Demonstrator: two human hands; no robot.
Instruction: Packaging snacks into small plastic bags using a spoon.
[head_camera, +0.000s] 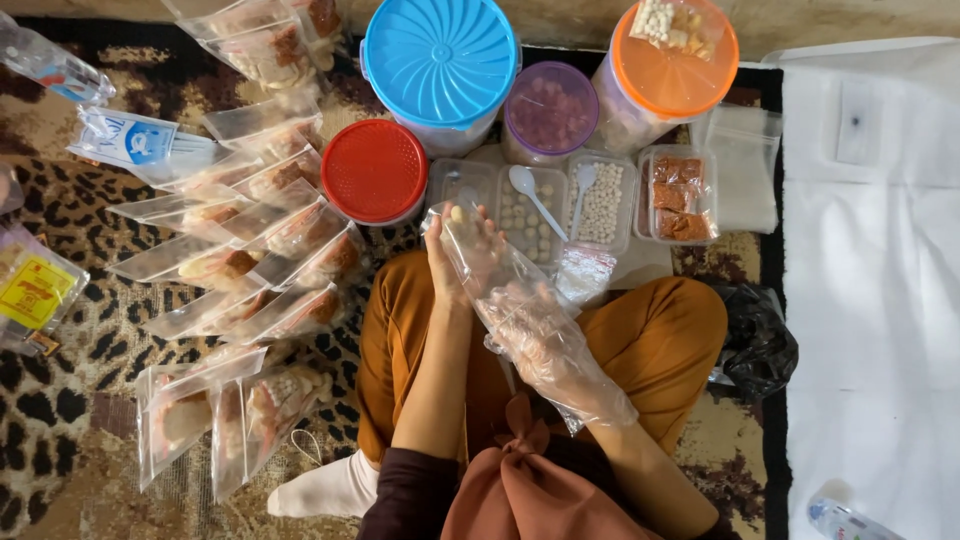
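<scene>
My left hand (446, 262) is raised over my lap and grips a clear plastic bag (492, 252); a few pale round sweets sit in the bag's far end. My right hand (543, 345) wears a loose clear plastic glove, and its fingers are closed on the near end of the same bag. Just beyond the bag stand clear trays: one of pale balls with a white spoon (533, 198), one of small white balls (603, 204) with a second spoon, and one of brown pieces (681, 196).
Tubs with blue (440, 55), red (375, 170), purple (550, 108) and orange (665, 62) lids stand behind the trays. Several filled clear bags (262, 240) lie in rows on the patterned rug at left. A black bag (757, 342) and a white cloth (870, 300) are at right.
</scene>
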